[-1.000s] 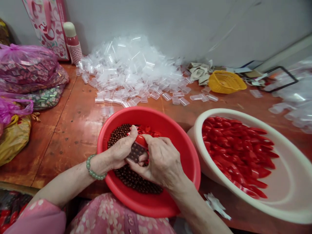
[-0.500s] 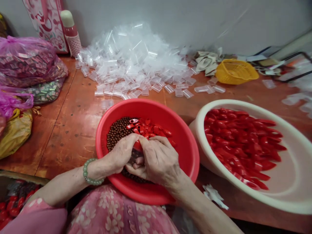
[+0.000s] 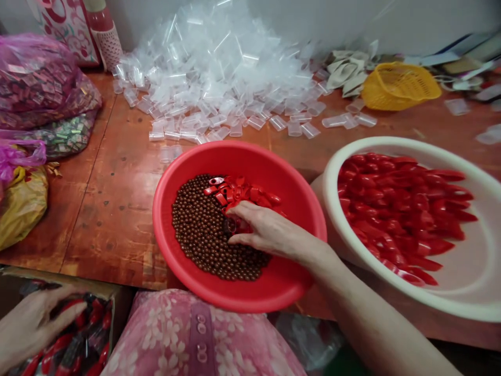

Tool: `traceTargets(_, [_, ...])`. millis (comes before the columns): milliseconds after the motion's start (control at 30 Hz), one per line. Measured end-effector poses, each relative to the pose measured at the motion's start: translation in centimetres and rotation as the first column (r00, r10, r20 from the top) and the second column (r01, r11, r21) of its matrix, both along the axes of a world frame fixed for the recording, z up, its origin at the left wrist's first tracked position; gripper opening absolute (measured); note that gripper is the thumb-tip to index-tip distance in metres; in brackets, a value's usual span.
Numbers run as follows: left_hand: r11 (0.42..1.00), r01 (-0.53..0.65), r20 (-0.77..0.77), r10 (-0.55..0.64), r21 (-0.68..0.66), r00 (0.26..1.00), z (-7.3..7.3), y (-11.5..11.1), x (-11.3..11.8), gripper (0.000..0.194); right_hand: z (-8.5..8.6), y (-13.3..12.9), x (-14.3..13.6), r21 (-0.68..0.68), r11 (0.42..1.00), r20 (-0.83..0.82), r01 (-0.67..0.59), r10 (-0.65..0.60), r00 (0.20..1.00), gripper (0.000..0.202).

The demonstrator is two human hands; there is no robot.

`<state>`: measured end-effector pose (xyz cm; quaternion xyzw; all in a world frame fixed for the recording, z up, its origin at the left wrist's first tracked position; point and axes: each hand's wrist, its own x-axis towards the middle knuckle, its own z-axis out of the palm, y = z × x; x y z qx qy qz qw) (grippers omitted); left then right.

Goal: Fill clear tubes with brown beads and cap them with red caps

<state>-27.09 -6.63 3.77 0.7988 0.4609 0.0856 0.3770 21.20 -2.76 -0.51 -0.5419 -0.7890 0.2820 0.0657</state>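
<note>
My right hand [image 3: 266, 227] reaches into a red basin [image 3: 313, 219], its thumb and fingers round a clear plastic tube [image 3: 230, 225] with red showing beside it. The tube's mouth faces left, toward a heap of shiny brown beads [image 3: 203, 224] in the basin. Small red plastic pieces [image 3: 238, 189] lie beyond the beads, partly hidden by that hand. At lower left, my left hand [image 3: 39, 321] is over a cardboard box [image 3: 119, 313], fingers apart and slightly blurred. Inside the box are several red-and-clear filled pieces [image 3: 78, 344].
A white basin [image 3: 391, 141] of larger red plastic pieces [image 3: 407, 214] stands on the right. Behind lies a pile of clear plastic tubes [image 3: 223, 78]. A yellow basket [image 3: 401, 89] and a crumpled cloth [image 3: 346, 73] are at back right; filled bags [image 3: 39, 78] sit at left.
My hands have parted. The left has gone from the red basin to the box at lower left; the right stays in the basin, now lower over the beads. The view has tilted down slightly.
</note>
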Motion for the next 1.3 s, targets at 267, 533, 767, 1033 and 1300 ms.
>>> traceTargets(267, [0.994, -0.092, -0.044, 0.094, 0.053, 0.995, 2.1, 2.6, 7.9, 0.032, -1.6, 0.0, -1.7, 0.062, 0.998, 0.044, 0.002, -0.005, 0.999, 0.020])
traceTargets(533, [0.969, 0.194, 0.344, -0.132, -0.151, 0.930, -0.6, 7.5, 23.4, 0.046, 0.8, 0.4, -2.2, 0.084, 0.995, -0.182, 0.053, -0.036, 0.983, 0.012])
traceTargets(767, [0.887, 0.403, 0.391, -0.296, -0.227, 0.872, -2.6, 10.8, 26.9, 0.019, 5.0, 0.4, -3.1, 0.120, 0.993, -0.370, -0.013, 0.057, 0.927, 0.006])
traceTargets(1033, [0.753, 0.327, 0.562, 0.068, -0.571, 0.824, -2.2, 10.8, 26.2, 0.020, 5.2, -0.3, -2.4, 0.086, 0.971, -0.584, 0.221, -0.131, 0.801, 0.007])
traceTargets(1300, [0.655, 0.265, 0.561, 0.293, -0.707, 0.774, -1.2, 11.1, 25.2, 0.028, 2.9, 0.5, -1.5, 0.014, 0.998, -0.076, 0.063, -0.062, 0.995, 0.016])
